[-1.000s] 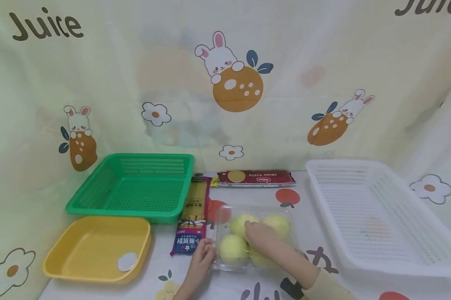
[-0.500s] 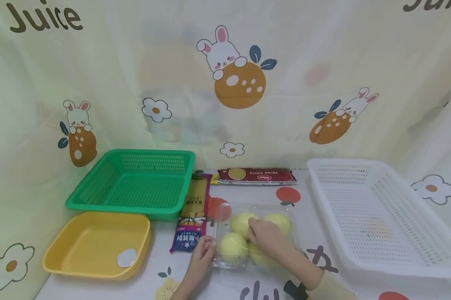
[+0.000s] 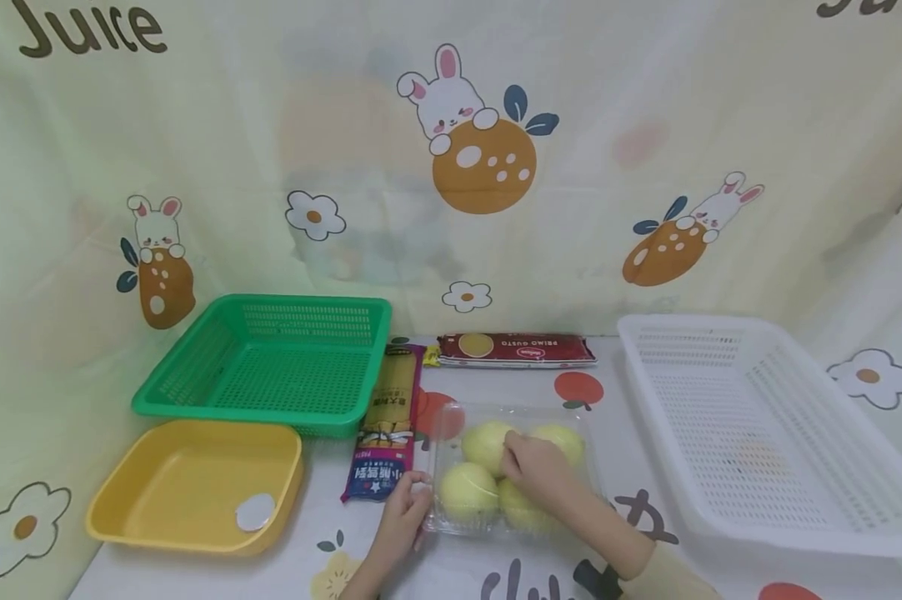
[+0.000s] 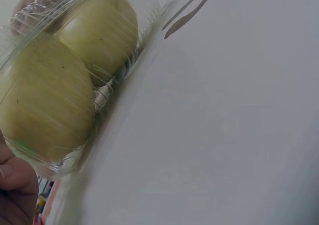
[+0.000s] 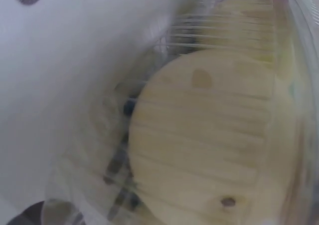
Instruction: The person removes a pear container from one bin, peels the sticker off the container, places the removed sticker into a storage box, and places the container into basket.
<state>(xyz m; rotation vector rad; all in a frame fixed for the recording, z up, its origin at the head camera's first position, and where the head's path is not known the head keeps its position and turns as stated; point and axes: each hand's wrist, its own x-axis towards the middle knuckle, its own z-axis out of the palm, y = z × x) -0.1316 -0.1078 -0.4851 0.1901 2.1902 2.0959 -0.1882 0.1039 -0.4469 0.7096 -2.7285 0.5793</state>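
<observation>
A clear plastic clamshell box (image 3: 451, 421) holds several pale yellow-green round fruits (image 3: 468, 492) in the middle of the table. At the box's left edge, my left hand (image 3: 403, 515) grips with bent fingers; a fingertip (image 4: 6, 171) shows by its corner in the left wrist view. Over the middle of the box, my right hand (image 3: 535, 468) has its fingers bent down toward the fruits, and its fingertips are hidden from the head camera. In the right wrist view one fruit (image 5: 199, 135) appears large and blurred behind ribbed plastic.
A pasta packet (image 3: 386, 425) lies left of the box, partly beside a green basket (image 3: 374, 392). Before that basket stands a yellow basin (image 3: 173, 483) with a white disc (image 3: 254, 512). A red biscuit pack (image 3: 517, 350) lies behind; a white basket (image 3: 653, 433) stands right.
The head view has tilted slightly, so the scene shifts a little upward. My right hand moves slightly rightward over the box. My left hand stays at its left edge.
</observation>
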